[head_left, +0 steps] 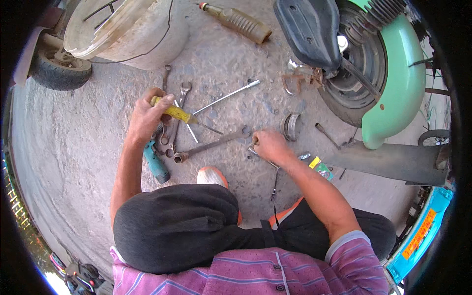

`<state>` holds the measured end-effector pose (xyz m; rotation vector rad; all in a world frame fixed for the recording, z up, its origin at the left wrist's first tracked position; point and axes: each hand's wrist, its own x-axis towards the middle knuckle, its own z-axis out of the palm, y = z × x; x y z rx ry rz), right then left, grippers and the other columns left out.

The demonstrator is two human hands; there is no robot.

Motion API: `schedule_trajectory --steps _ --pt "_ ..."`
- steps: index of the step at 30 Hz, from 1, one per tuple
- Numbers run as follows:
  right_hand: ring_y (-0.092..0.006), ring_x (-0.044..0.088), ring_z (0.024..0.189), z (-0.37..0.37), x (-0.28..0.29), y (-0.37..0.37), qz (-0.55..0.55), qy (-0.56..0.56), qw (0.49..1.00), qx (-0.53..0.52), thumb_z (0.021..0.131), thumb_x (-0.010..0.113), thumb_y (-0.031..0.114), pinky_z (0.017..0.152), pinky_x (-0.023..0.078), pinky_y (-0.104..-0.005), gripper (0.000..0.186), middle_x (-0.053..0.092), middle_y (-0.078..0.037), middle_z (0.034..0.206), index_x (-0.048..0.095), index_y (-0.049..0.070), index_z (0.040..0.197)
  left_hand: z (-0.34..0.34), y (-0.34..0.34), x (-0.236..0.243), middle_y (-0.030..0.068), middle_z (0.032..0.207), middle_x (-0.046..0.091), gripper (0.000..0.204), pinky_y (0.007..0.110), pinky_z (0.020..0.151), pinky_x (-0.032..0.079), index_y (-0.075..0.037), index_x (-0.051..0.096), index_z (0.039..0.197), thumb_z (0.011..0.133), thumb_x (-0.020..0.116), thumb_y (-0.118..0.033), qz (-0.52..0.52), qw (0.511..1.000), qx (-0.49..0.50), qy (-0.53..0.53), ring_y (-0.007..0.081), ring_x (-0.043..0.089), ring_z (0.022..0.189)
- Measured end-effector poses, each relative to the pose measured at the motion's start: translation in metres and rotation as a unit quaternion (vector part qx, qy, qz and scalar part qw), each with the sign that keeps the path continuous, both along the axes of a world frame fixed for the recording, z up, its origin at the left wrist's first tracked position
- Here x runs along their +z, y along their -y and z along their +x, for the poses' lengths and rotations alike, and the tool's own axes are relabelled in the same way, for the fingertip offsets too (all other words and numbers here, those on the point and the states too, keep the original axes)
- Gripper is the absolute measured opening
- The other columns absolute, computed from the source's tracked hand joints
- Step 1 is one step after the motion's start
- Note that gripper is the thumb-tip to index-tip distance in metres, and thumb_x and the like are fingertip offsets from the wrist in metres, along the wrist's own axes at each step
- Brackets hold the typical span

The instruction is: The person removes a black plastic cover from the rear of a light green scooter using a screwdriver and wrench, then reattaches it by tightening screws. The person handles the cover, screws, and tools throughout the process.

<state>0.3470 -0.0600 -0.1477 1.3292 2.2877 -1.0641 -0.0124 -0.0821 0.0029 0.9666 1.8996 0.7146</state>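
1 view — head-worn fisheye | facing down | near left hand [146, 109], right hand [272, 147]

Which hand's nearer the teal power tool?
Left. The left hand is just above the teal power tool in the picture; the right hand is well off to the right.

My left hand [147, 114] holds a yellow screwdriver [183, 114] near a long wrench [211, 146]. A blue-green drill [156, 164] lies below my wrist. My right hand [271, 146] is curled up by a shiny metal tool [266, 160]. A white bucket [152, 46] and a brown bottle [244, 24] are farther off.
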Motion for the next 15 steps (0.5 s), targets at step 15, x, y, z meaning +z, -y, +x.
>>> schedule_trajectory --steps 15 --pt "-0.0167 0.074 0.093 -0.004 0.025 -0.052 -0.382 -0.403 0.704 -0.443 0.103 0.068 0.015 0.077 0.061 -0.0291 0.02 0.075 -0.008 0.108 0.067 0.006 0.12 0.009 0.002 -0.019 0.0064 0.082 0.07 0.041 0.029 0.068 0.054 -0.001 0.066 0.105 0.099 0.072 -0.041 -0.017 0.999 0.001 0.035 0.0119 0.065 0.071"
